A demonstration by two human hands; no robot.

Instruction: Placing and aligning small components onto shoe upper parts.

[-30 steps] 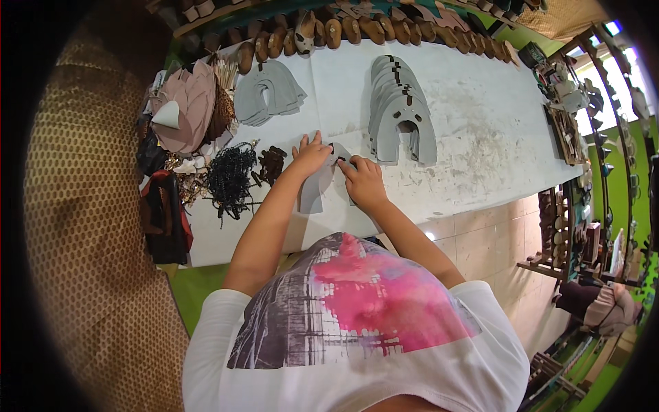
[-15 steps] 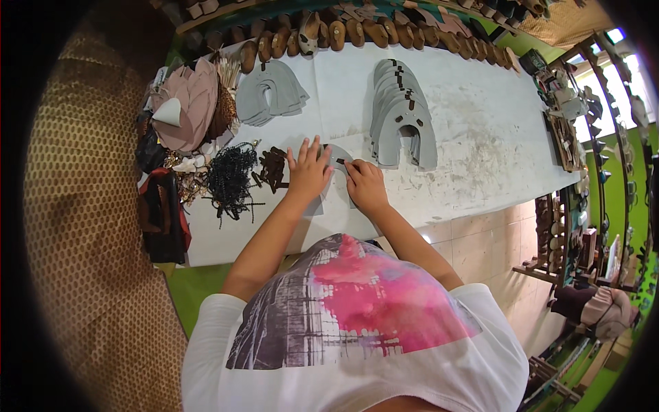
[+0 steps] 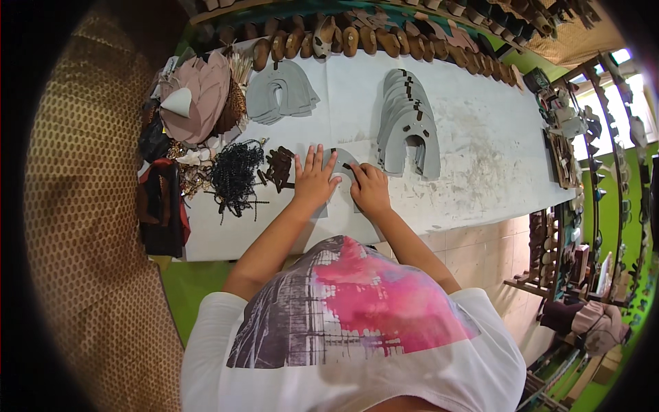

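Observation:
A grey U-shaped upper piece (image 3: 343, 157) lies on the table in front of me, partly hidden under both hands. Small dark brown tabs sit on its curve, one at the top and another brown tab (image 3: 349, 165) on the right side. My left hand (image 3: 314, 184) is open and flat on the piece's left part, fingers spread. My right hand (image 3: 373, 191) rests on its right part, index fingertip against the right-hand tab and thumb apart from it. Left of my left hand is a loose pile of brown tabs (image 3: 278, 167).
A tangled black beaded heap (image 3: 237, 172) and pink-beige cut pieces (image 3: 195, 96) crowd the left side. Grey U-pieces are stacked at the back left (image 3: 285, 89), and others with brown tabs overlap at right (image 3: 395, 134). Wooden shoe lasts (image 3: 350, 41) line the far edge.
My right fingers have shifted from pinching around the right-hand tab to pressing beside it with the index finger. The left hand stays flat. The whole view has shifted slightly.

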